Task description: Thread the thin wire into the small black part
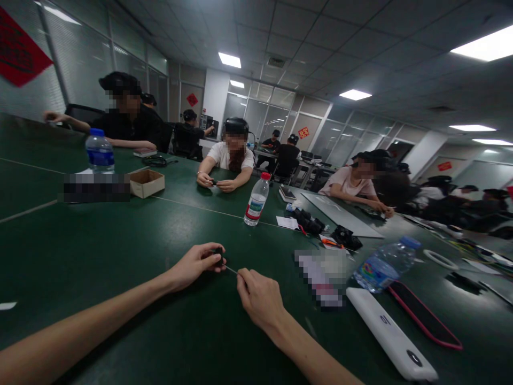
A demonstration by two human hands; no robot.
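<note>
My left hand [194,264] is closed around a small black piece [218,253], pinched between the thumb and fingers above the table. A thin, light metal rod [231,270] runs from that piece across to my right hand [260,297], which grips its near end in closed fingers. Whether the rod's tip enters the black piece or only touches it, I cannot tell. Any handle on the rod is hidden inside the right hand. Both forearms reach in low over the green tabletop [132,256].
A red-capped bottle [257,200] stands ahead of my hands. To the right are a tilted blue-capped bottle [387,264], a white device [390,334] and a red-edged phone [425,314]. An open cardboard box [147,184] sits at the left. Another person [230,155] works across the table.
</note>
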